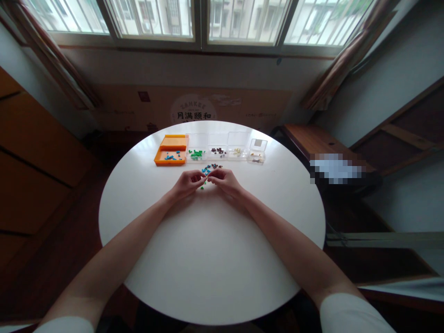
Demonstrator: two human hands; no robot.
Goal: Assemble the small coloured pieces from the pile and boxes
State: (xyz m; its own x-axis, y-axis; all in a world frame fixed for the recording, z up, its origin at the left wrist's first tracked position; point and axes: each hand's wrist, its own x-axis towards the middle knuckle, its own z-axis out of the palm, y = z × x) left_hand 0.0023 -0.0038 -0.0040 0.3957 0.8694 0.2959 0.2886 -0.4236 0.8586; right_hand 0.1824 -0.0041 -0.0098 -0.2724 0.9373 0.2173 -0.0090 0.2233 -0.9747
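Observation:
Both hands rest on the round white table [211,259], fingertips meeting over a small heap of coloured pieces [210,168]. My left hand [187,183] is curled in a pinch, and so is my right hand [225,181]. Between the fingertips sit tiny pieces, blue and green [205,178]; which hand holds which I cannot make out. Behind the heap stands a row of boxes: an orange box [170,150] with blue pieces, then clear boxes with green pieces [196,154], dark pieces [218,151], pale pieces [237,151] and a smaller one [257,151].
A window runs along the far wall, with a printed cardboard panel [194,111] below it. A wooden bench [312,143] stands to the right of the table. Dark wooden furniture lies to the left.

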